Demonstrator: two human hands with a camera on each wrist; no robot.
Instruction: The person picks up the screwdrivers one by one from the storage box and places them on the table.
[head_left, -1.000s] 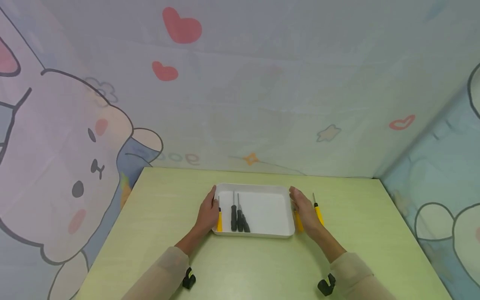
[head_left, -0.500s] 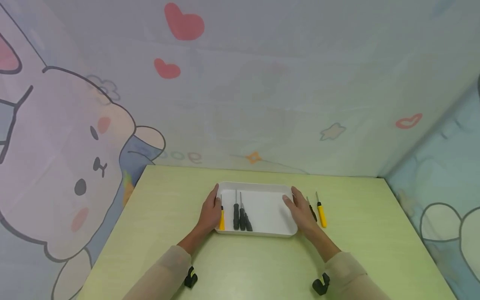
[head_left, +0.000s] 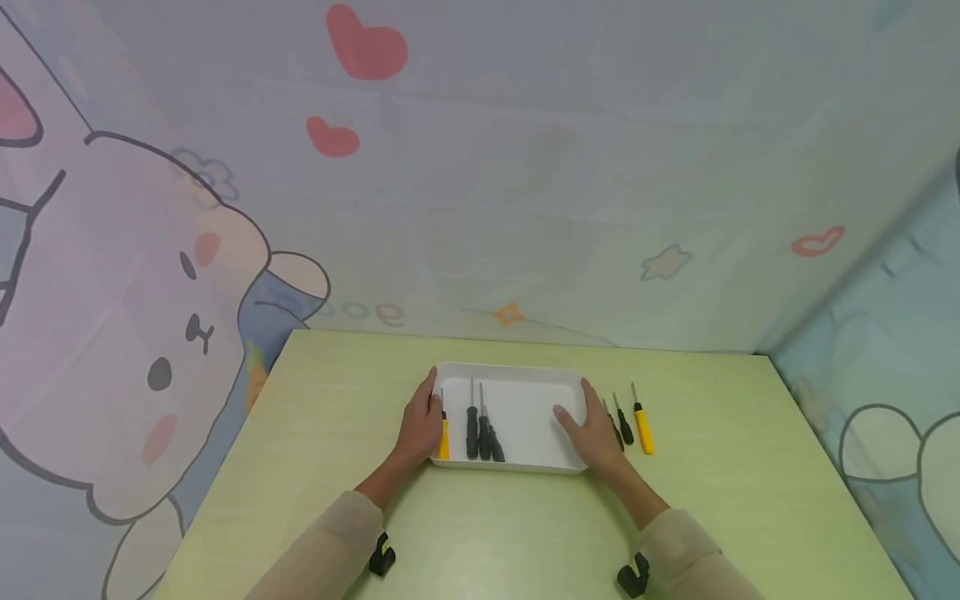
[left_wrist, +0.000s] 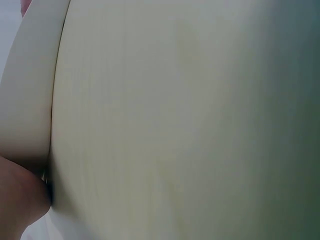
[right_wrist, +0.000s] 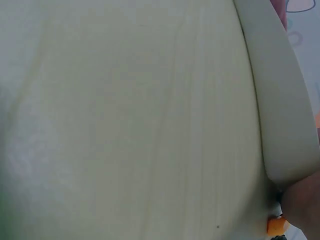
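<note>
A white rectangular tray [head_left: 528, 417] lies on the table between the two hands. My left hand [head_left: 420, 425] grips its left side, thumb at the rim and fingers along the outer wall. On the right side my right hand [head_left: 596, 433] straddles the rim, its thumb reaching over the tray floor and its fingers outside. Inside the tray, near its left end, lie a yellow-handled screwdriver [head_left: 444, 437] and several black-handled screwdrivers [head_left: 472, 433]. The left wrist view shows the tray's outer wall [left_wrist: 30, 100] and part of my left hand [left_wrist: 20, 200]; the right wrist view shows my right hand [right_wrist: 302, 205] at a tray corner.
Right of the tray, a yellow-handled screwdriver [head_left: 643, 429] and a black screwdriver [head_left: 625, 427] lie on the pale green table [head_left: 480, 533]. Another dark screwdriver [head_left: 617, 435] is partly hidden by the right hand. A printed cloth wall [head_left: 525, 208] rises behind the table.
My right hand has shifted left, its thumb moving from beside the fingers to over the tray. More screwdrivers now show to its right. The left hand keeps its hold on the tray.
</note>
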